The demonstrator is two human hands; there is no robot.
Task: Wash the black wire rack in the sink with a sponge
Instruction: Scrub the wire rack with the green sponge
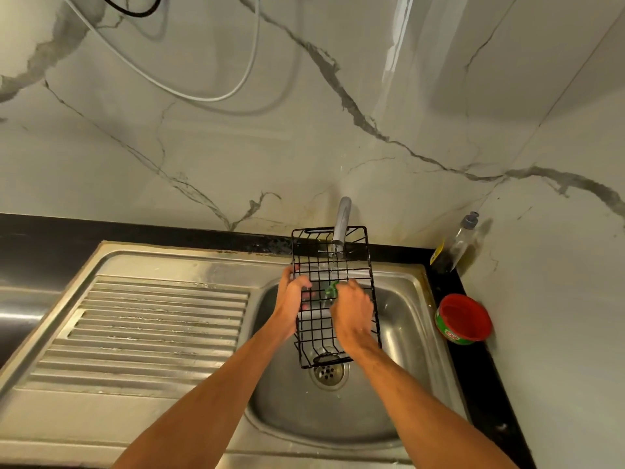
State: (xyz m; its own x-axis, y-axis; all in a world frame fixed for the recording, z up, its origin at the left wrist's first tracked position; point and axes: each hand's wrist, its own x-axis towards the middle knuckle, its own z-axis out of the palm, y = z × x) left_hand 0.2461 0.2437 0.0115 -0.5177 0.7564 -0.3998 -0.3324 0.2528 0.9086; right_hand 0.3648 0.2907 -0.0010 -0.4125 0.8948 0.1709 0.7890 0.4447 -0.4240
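Note:
The black wire rack (313,328) stands tilted on end over the steel sink (399,319), its top under the tap (341,228). A thin stream of water runs from the tap onto the rack. My left hand (293,294) grips the rack's left edge, fingers curled through the wires. My right hand (351,308) lies against the rack's grid and holds a green sponge (330,288), most of which is hidden under the fingers. The rack's lower end hangs just above the drain (327,371).
A ribbed steel draining board (152,330) lies left of the basin. On the black counter at the right stand a red and green tub (463,319) and a clear bottle with a grey cap (458,243). A marble wall rises behind.

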